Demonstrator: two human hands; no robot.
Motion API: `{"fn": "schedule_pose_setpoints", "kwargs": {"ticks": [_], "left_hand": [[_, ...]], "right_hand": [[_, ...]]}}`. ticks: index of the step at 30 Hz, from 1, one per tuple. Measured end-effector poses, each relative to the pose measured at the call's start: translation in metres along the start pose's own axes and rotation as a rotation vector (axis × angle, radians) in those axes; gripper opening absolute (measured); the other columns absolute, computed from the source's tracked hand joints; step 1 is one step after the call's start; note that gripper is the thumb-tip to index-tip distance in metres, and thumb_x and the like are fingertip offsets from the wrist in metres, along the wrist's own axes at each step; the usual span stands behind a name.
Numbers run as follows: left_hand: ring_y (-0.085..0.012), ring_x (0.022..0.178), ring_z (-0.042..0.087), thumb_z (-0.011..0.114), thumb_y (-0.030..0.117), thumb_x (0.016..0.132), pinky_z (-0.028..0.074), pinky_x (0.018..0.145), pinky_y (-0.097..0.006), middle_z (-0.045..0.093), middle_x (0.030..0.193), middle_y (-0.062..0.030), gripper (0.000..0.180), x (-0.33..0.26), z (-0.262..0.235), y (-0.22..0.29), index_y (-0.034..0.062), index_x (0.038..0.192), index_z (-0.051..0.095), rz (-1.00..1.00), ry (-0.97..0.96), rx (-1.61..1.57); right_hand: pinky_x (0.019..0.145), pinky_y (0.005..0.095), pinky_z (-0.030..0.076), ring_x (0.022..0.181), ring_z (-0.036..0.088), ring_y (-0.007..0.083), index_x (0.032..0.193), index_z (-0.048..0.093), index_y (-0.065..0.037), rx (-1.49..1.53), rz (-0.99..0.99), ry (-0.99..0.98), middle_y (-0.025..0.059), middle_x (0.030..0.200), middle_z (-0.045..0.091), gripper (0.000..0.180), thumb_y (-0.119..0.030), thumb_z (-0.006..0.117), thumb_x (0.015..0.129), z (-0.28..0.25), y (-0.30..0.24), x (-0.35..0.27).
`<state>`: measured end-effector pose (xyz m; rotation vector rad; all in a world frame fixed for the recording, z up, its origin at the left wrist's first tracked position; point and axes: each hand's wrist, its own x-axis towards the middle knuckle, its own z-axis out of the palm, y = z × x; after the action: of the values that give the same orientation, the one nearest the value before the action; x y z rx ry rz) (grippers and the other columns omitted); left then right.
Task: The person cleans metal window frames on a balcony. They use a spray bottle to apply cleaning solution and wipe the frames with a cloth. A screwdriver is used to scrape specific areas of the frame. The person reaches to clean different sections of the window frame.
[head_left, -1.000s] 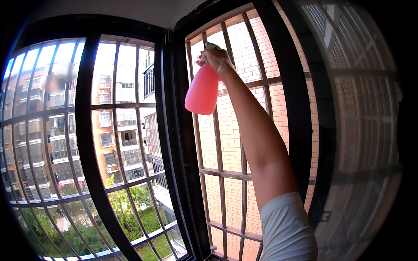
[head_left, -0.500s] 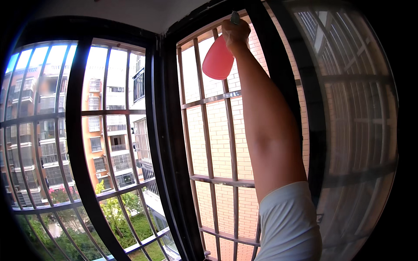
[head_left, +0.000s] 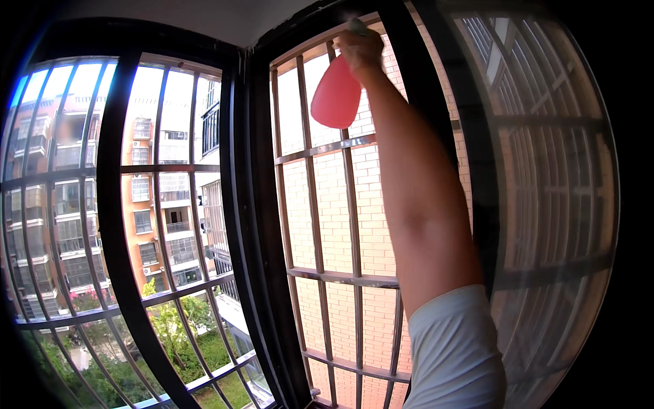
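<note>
High up, near the top of the window opening, my right hand (head_left: 364, 51) is closed round the neck of a spray bottle. The spray bottle (head_left: 336, 95) has a translucent pink-red body that hangs below my fist, and its pale grey-green spray head (head_left: 357, 27) points up toward the dark top frame (head_left: 310, 35). A faint whitish blur shows at the nozzle. My right arm is stretched upward from the lower right, in a light grey sleeve (head_left: 455, 347). My left hand is out of the picture.
Metal security bars (head_left: 327, 146) cross the opening behind the bottle, with a brick wall (head_left: 334, 225) beyond. A reflecting glass pane (head_left: 552, 204) stands at the right. A dark corner post (head_left: 255, 204) separates this opening from the barred window at the left.
My right hand and the spray bottle appear slightly farther left, and the bottle is tilted a little differently. The whole view has shifted slightly. The grip on the bottle is kept.
</note>
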<state>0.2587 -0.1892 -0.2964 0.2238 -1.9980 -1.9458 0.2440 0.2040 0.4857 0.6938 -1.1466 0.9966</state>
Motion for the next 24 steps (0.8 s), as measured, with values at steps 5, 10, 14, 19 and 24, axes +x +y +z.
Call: {"fn": "schedule_pose_setpoints", "kwargs": {"ticks": [5, 10, 14, 19, 24], "left_hand": [[-0.0083, 0.059, 0.053, 0.059, 0.02, 0.09, 0.042, 0.055, -0.023, 0.062, 0.066, -0.0042, 0.024, 0.001, 0.004, 0.002, 0.0034, 0.073, 0.059, 0.003, -0.009, 0.004], [-0.0083, 0.058, 0.053, 0.059, 0.021, 0.09, 0.042, 0.055, -0.023, 0.062, 0.066, -0.0042, 0.024, -0.004, -0.005, 0.004, 0.0035, 0.073, 0.059, -0.006, 0.029, 0.015], [-0.0083, 0.058, 0.052, 0.059, 0.021, 0.09, 0.042, 0.055, -0.023, 0.062, 0.066, -0.0042, 0.025, -0.007, -0.013, 0.004, 0.0037, 0.072, 0.059, -0.01, 0.056, 0.022], [-0.0083, 0.058, 0.052, 0.059, 0.021, 0.09, 0.041, 0.054, -0.023, 0.062, 0.065, -0.0041, 0.025, -0.007, -0.021, 0.002, 0.0038, 0.072, 0.059, -0.013, 0.083, 0.035], [-0.0083, 0.057, 0.052, 0.059, 0.021, 0.09, 0.041, 0.054, -0.023, 0.062, 0.065, -0.0041, 0.025, -0.005, -0.025, 0.007, 0.004, 0.071, 0.058, -0.019, 0.093, 0.037]], "right_hand": [[0.049, 0.0256, 0.038, 0.055, 0.052, 0.0073, 0.087, 0.057, -0.001, -0.151, 0.27, 0.014, 0.0058, 0.069, 0.058, 0.019, -0.01, 0.062, 0.071, 0.047, 0.021, -0.014], [0.067, 0.0409, 0.056, 0.064, 0.065, 0.0261, 0.072, 0.059, 0.003, -0.081, 0.214, -0.005, 0.0179, 0.073, 0.063, 0.012, -0.009, 0.056, 0.071, 0.066, 0.023, -0.042], [0.069, 0.0395, 0.056, 0.063, 0.065, 0.0255, 0.072, 0.057, 0.002, -0.028, 0.257, 0.12, 0.0175, 0.072, 0.063, 0.011, -0.008, 0.06, 0.068, 0.068, 0.017, -0.043], [0.062, 0.034, 0.04, 0.077, 0.053, 0.0112, 0.084, 0.053, -0.007, 0.352, 0.39, 0.13, 0.0106, 0.079, 0.057, 0.016, -0.016, 0.06, 0.073, 0.063, 0.027, -0.038], [0.043, 0.0237, 0.042, 0.052, 0.055, 0.0148, 0.097, 0.044, -0.001, 0.327, 0.321, 0.179, 0.0082, 0.068, 0.054, 0.035, 0.0, 0.064, 0.068, 0.063, 0.013, -0.008]]}}
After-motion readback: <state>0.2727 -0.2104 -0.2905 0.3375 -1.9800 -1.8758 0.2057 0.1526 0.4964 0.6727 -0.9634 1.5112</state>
